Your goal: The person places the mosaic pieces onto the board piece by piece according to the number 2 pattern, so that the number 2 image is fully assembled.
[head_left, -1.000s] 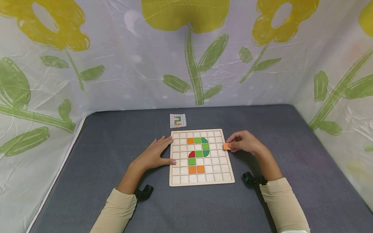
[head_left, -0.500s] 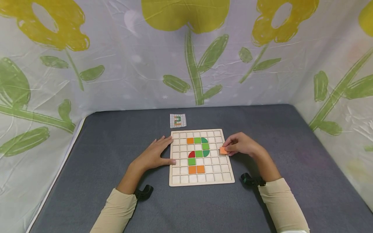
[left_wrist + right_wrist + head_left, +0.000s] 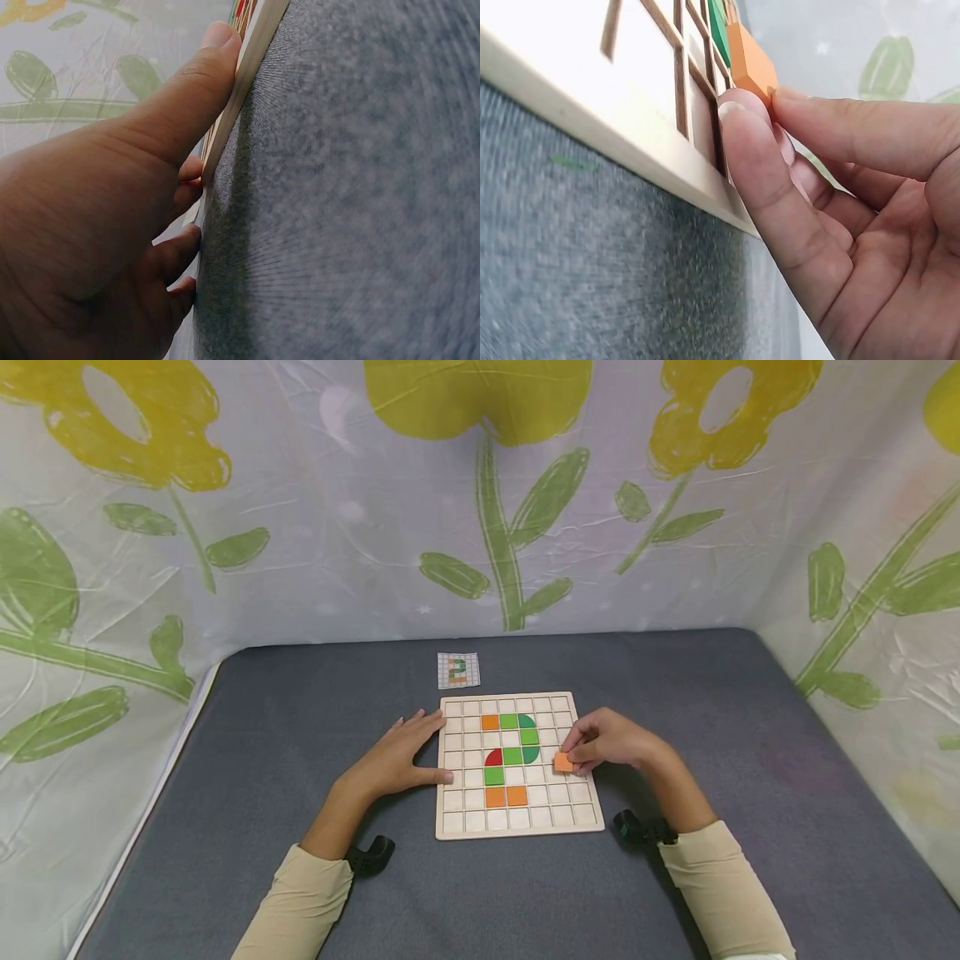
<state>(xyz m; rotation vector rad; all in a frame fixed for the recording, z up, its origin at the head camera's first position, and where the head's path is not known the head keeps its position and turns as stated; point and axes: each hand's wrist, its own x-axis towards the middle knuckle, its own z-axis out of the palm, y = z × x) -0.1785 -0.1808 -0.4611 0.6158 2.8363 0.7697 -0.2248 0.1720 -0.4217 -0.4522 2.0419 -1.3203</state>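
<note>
Orange square tile sits pinched in the right hand, just right of centre frame, over the wooden grid board. The left hand, fingers straight, braces the board's left edge. Placing it well likely means keeping the tile level and square over one empty cell.

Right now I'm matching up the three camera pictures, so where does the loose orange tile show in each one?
Head view: the orange tile is right of centre, pinched by the right hand above the wooden grid board.
Left wrist view: not in it; only the left hand against the board's edge.
Right wrist view: top centre, between thumb and fingertip.
Shared landmark: the wooden grid board.
</note>
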